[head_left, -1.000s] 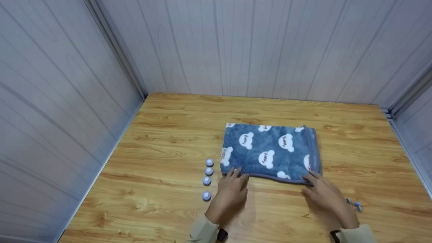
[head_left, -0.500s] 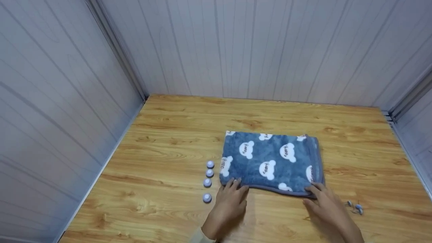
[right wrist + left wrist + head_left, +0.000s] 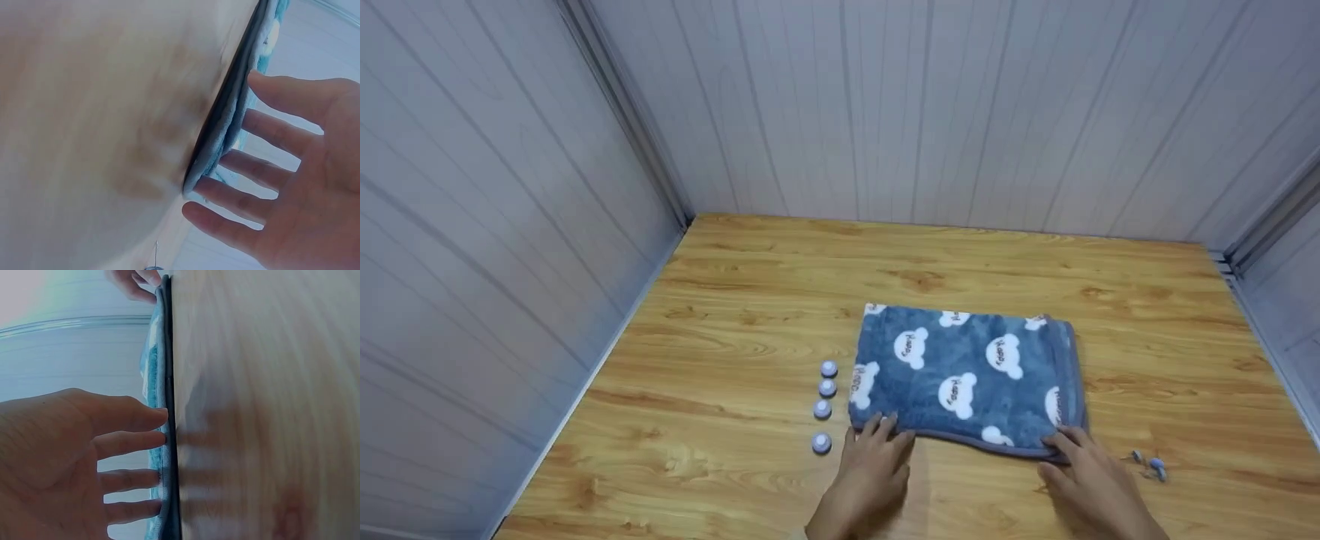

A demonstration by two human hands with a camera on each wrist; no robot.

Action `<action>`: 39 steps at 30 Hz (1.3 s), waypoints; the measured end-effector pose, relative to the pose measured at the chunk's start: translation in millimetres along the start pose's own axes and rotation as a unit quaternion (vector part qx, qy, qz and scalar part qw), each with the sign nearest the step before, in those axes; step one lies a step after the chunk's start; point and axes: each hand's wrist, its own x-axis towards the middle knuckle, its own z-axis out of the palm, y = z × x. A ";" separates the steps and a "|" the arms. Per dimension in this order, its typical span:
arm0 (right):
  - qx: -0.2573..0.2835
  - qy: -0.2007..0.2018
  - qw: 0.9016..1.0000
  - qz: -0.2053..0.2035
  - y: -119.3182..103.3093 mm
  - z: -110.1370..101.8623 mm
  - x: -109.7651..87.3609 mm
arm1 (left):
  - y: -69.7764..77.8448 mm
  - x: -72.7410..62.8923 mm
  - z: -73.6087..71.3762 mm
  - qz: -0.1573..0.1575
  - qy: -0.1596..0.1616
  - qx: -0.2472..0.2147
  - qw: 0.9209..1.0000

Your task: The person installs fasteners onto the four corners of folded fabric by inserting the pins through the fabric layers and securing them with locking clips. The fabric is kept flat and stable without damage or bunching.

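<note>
A folded blue fleece blanket (image 3: 926,379) with white bear-head prints and a grey-blue border lies flat on the wooden table. My left hand (image 3: 870,469) rests its fingertips on the blanket's near left corner. At the near right corner, the fingertips of my right hand (image 3: 1091,476) touch the border. In the left wrist view, the fingers of the left hand (image 3: 73,450) reach straight to the layered edge. Seen from the right wrist, the right hand (image 3: 304,174) has its fingers spread, with thumb and several fingertips against the folded edge.
Several small round pale-lavender caps (image 3: 822,409) stand in a column left of the blanket. Small pins with blue heads (image 3: 1157,466) lie right of my right hand; one pin (image 3: 155,261) shows its thin needle upright. Pale panel walls (image 3: 885,112) border the table's back and sides.
The blanket has slid toward me across the table, with both hands moving back along with it. The caps and pins stay about where they were.
</note>
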 end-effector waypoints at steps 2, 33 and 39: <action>-0.001 0.002 1.000 -0.004 0.0 1.7 -0.4 | -0.2 -0.4 0.6 -0.004 -0.008 0.001 1.000; 0.016 -0.002 1.000 0.016 -4.6 3.7 -9.9 | 87.8 43.1 14.1 0.238 -0.055 0.124 0.962; 0.013 -0.003 0.999 0.032 -5.2 -3.0 -5.9 | 105.3 53.4 18.4 0.240 -0.029 0.181 0.953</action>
